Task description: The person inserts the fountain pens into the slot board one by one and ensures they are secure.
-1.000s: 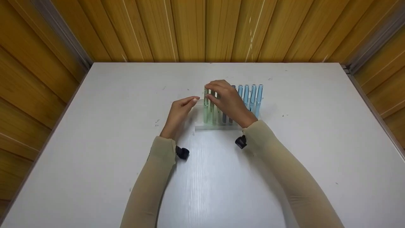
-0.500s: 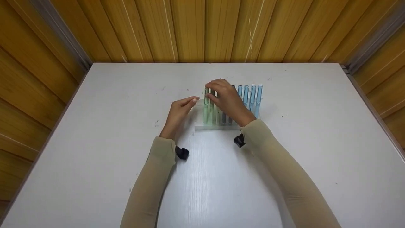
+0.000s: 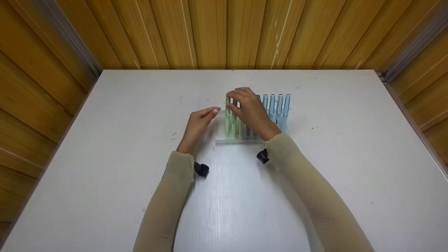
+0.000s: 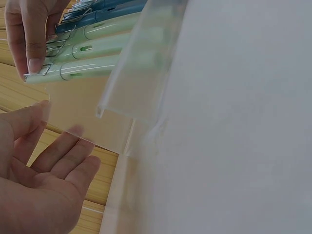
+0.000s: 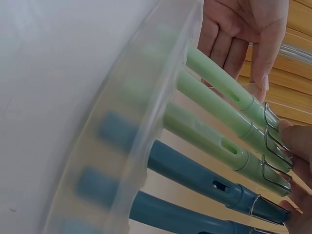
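A white desk point(image 3: 105, 168) is seen spreading out beneath both sleeved forearms, scuffed with small marks, and it is closed in on three sides by walls of yellow wood panelling point(image 3: 210, 31). Small black wrist cameras point(image 3: 201, 168) are worn at the cuffs.

The left hand point(image 3: 196, 126) is held just left of the clear plastic rack point(image 3: 238, 141), its fingers relaxed and loosely spread, nothing gripped; from the left wrist view the open palm is seen hovering close to the rack's end wall, whether touching cannot be told.

The right hand point(image 3: 249, 111) is placed over the rack's left half, and the tip of the leftmost green pen point(image 3: 228, 120) is pinched by its fingers point(image 4: 30, 46). That pinch at the metal clip is shown only by the wrist views; from the head it is hidden by the hand's back.

Standing upright in the rack, beyond the fingers, are green pens, then dark blue-grey pens point(image 5: 195, 178), then light blue pens point(image 3: 280, 108) farthest right, uncovered.
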A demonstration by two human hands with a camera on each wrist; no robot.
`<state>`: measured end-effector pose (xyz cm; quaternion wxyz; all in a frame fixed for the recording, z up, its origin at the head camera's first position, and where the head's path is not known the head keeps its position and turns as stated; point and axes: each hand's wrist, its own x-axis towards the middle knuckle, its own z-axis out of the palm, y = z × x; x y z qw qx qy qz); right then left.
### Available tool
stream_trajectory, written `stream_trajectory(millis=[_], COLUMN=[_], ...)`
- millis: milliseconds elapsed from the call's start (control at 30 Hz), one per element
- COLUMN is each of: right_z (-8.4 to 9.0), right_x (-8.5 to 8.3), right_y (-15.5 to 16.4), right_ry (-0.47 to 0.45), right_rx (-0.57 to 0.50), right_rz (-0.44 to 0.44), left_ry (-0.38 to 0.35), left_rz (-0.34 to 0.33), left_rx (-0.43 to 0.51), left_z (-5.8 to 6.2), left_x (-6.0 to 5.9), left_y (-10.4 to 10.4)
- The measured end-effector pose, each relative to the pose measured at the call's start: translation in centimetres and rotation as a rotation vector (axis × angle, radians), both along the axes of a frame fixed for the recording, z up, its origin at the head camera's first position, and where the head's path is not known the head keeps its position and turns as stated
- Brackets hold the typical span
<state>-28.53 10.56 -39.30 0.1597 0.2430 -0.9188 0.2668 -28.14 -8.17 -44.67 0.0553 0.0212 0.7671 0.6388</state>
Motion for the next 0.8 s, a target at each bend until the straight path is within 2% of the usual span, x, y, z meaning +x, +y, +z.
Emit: stream_trajectory(millis=[267,467,600,700,800], right_z=[-0.3,-0.4,0.0,0.2,0.5], right_x=[0.3,0.5,0.8,1.0,1.3], right_y=[-0.2,0.1,0.8,1.5,2.5], right_ry=[0.069,0.065,0.010,-0.070,-0.120], right_rx=[0.009,-0.022,-0.014,0.045,0.108], right_rz=[-0.011,-0.021,-0.040,-0.074,-0.109], left_ry=[0.002,0.019,0.019,0.028,0.076], left_rz=[0.000,0.005,0.018,0.010,0.013], left_rx=[-0.013,-0.043,-0.076,-0.089,-0.126], left_z=[0.0,-0.1,-0.1,0.0,0.5], left_x=[-0.1,-0.2,-0.3,-0.3,-0.2], left_y=[-0.1,-0.2,-0.3,-0.5,-0.8])
